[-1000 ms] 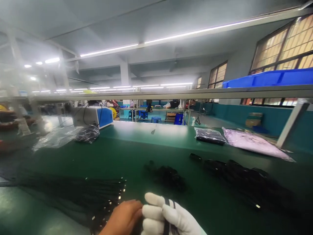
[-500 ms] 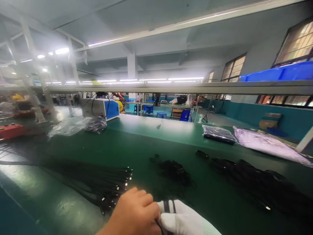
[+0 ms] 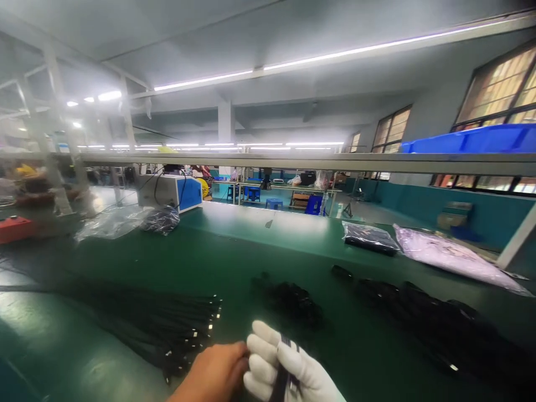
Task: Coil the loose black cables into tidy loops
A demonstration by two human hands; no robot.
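At the bottom edge my right hand (image 3: 288, 368), in a white glove, is closed around a coiled black cable (image 3: 285, 368) that wraps over its fingers. My bare left hand (image 3: 213, 371) presses against the glove from the left, fingers curled at the same cable. To their left a fan of straight black cables (image 3: 167, 326) with metal plugs lies on the green table (image 3: 209, 257). A small heap of black ties or cables (image 3: 293, 301) sits just beyond my hands.
A long pile of coiled black cables (image 3: 435, 329) runs along the right. Bagged goods (image 3: 368, 237), a pink bag (image 3: 444, 257), clear plastic (image 3: 113, 220) and a blue-and-grey machine (image 3: 170, 192) stand at the far edge. A shelf rail (image 3: 293, 162) with a blue bin (image 3: 473, 139) crosses overhead.
My left hand has slid back off the top of the glove to its left side. The gloved fingers now show again with the cable across them.
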